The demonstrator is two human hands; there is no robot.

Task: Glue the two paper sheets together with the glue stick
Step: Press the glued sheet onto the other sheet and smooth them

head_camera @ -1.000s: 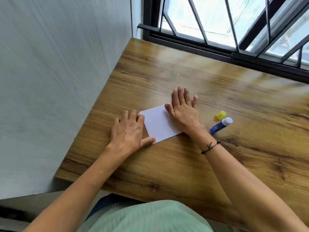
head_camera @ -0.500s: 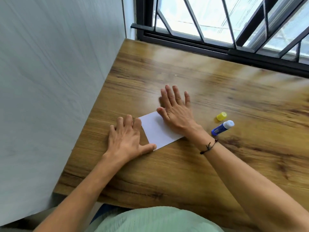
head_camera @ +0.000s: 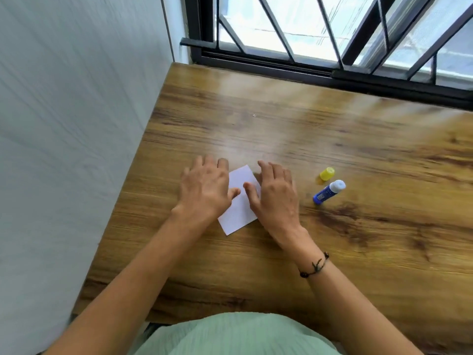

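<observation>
Fingers on both hands lie flat and relaxed, holding nothing: left hand (head_camera: 204, 187) covers the paper's left edge, right hand (head_camera: 275, 194) its right edge, thumbs near the middle. White paper (head_camera: 239, 208) lies flat on the table (head_camera: 358, 139); whether it's two stacked sheets I can't tell. Glue stick (head_camera: 329, 192) lies uncapped well to the right, yellow cap (head_camera: 327, 173) just beside it. Risks: uneven pressing skews the sheets before the bond sets; squeeze-out sticks paper to wood; open glue dries out.

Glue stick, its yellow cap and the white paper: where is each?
glue stick (head_camera: 325, 193), head view, on its blue barrel.
yellow cap (head_camera: 327, 173), head view, on its side.
white paper (head_camera: 239, 213), head view, bare middle between the hands.
</observation>
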